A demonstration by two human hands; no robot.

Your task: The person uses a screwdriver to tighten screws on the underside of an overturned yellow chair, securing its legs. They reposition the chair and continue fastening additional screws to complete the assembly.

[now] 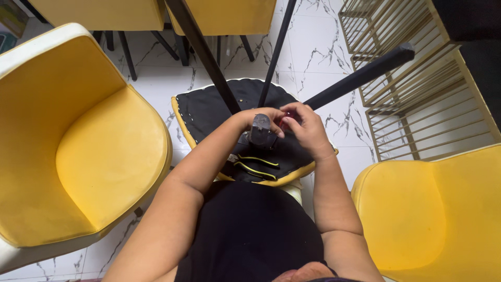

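Observation:
An upturned yellow chair lies before me with its black underside up and black legs pointing away. My left hand is wrapped around a dark grey tool handle held over the underside. My right hand sits beside it, fingertips pinching a small red part at the top of the tool. What lies beneath both hands on the chair base is hidden.
A yellow bucket chair stands at my left and another at my right. A gold wire rack leans at the back right. More yellow chairs stand further back on the white marble floor.

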